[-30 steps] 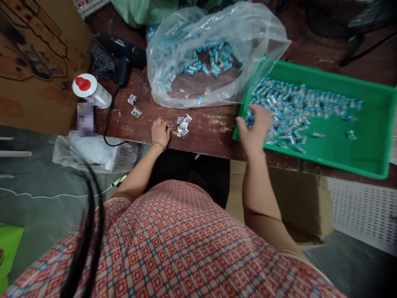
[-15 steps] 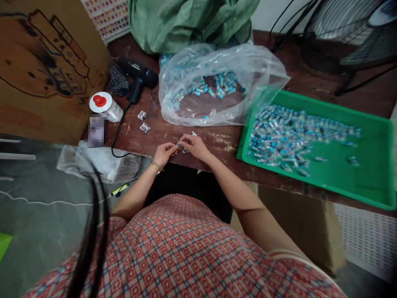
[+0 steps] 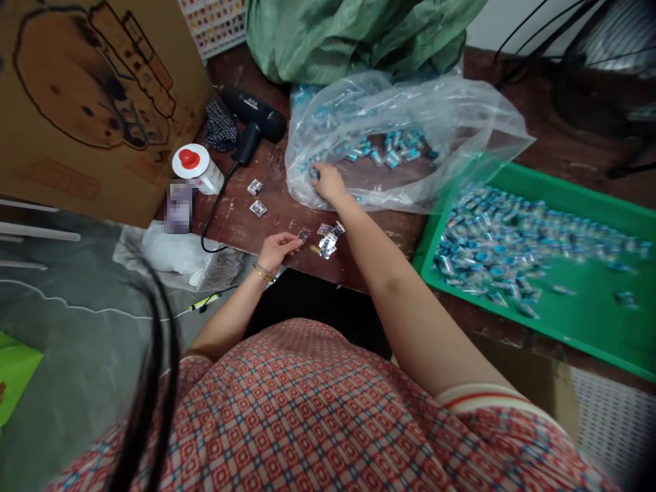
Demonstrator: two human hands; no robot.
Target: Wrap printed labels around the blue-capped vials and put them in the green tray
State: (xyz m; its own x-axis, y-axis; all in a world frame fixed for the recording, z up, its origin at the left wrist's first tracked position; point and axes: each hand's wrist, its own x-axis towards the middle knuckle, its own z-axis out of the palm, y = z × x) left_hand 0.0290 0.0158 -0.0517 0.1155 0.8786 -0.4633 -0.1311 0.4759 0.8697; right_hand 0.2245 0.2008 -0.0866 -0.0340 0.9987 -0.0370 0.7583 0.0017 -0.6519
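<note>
My left hand (image 3: 279, 251) is over the table's front edge, thumb and fingertips pinched on a small printed card (image 3: 303, 236). Just right of it lies a loose group of small printed cards (image 3: 328, 241). My right hand (image 3: 328, 183) reaches into the mouth of a clear plastic bag (image 3: 461, 113). Its fingers are closed on a small blue-capped clear capsule (image 3: 313, 173). Several more blue-and-clear capsules (image 3: 392, 158) lie deeper in the bag. Two small stacks of cards, one of them a rear stack (image 3: 255, 186), sit left of the bag.
On the right a green tray (image 3: 589, 328) holds many capsules. A black heat gun (image 3: 256, 119) with its cord and a white tub with a red knob (image 3: 197, 167) stand at left. Beside them rises a cardboard box (image 3: 92, 102). A green sack (image 3: 353, 41) lies behind the bag.
My right hand has left my left hand and moved forward into the bag, where it now grips a capsule. The cards it covered are now visible. The view has shifted slightly.
</note>
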